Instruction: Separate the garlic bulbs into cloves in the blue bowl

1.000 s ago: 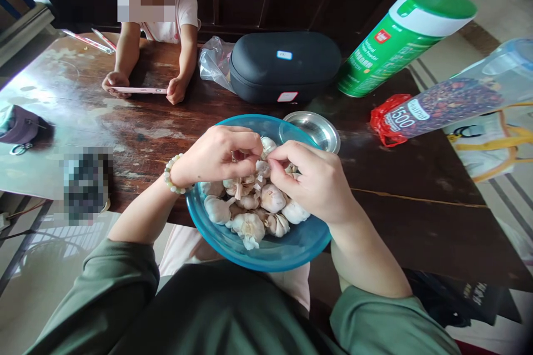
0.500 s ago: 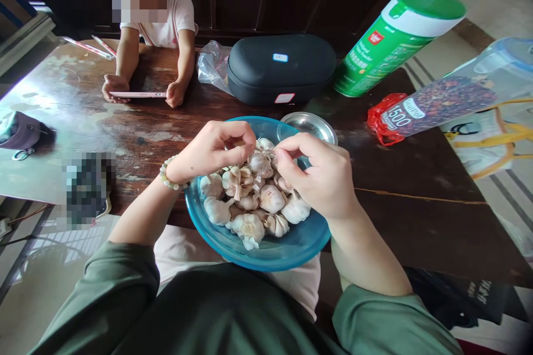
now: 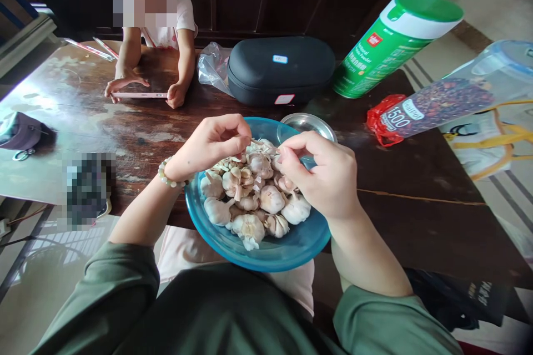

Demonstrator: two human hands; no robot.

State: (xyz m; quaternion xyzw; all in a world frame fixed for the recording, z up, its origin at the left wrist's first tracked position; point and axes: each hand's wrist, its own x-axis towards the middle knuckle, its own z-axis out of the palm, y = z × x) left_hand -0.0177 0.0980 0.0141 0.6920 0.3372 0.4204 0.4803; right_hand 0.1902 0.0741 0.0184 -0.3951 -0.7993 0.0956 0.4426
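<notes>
Green sleeves [image 3: 100,294] enter from the near edge. A blue bowl [image 3: 258,258] sits at the table edge, holding garlic bulbs [image 3: 271,199] and loose flakes of skin [image 3: 225,166]. Above it, the left hand [image 3: 212,144], with a beaded bracelet [image 3: 169,173] at the wrist, pinches a thin shred of garlic skin [image 3: 264,144] between thumb and forefinger, other fingers curled. The right hand [image 3: 320,177] pinches the shred's far end, fingers close together. Just beyond the bowl lies a steel dish [image 3: 308,125]. Farther on are a black case [image 3: 278,72], a green canister [image 3: 393,47], and a seated person's hands [image 3: 177,94] at a pink phone [image 3: 139,95].
</notes>
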